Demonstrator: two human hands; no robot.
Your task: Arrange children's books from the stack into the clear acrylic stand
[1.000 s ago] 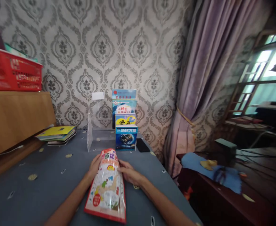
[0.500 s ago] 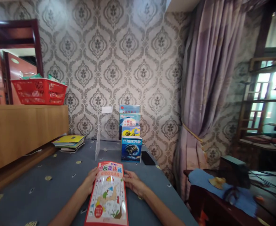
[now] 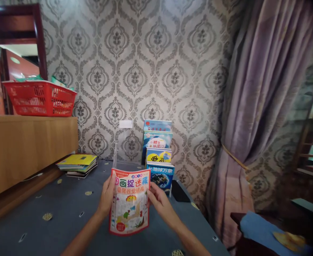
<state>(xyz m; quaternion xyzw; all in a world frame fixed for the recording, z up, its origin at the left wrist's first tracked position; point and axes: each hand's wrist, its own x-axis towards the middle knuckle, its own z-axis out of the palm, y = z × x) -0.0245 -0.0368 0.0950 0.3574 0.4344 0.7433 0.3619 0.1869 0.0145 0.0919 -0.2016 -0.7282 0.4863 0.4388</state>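
Observation:
Between my two hands is a thin children's picture book (image 3: 130, 209) with a red border and colourful Chinese lettering, its cover facing me and slightly bent. My left hand (image 3: 107, 195) grips its left edge, and my right hand (image 3: 158, 199) grips the right edge. Just beyond it stands a clear acrylic book rack (image 3: 115, 154) with a white label (image 3: 125, 124) at its back. In its right-hand part, books rise in steps: a dark blue earth book (image 3: 160, 177) in front, a yellow-covered book (image 3: 158, 156) behind, then light-blue ones (image 3: 157, 138).
A stack of books (image 3: 77, 164) lies at the left of the blue patterned cloth (image 3: 65, 227). A black phone (image 3: 180, 191) lies right of the rack. The red basket (image 3: 40, 99) stands on a wooden cabinet (image 3: 30, 149); a curtain (image 3: 255, 117) hangs at right.
Both hands have lifted the picture book and moved it forward toward the rack; it now overlaps the front book's edge in view. The camera view has also shifted closer.

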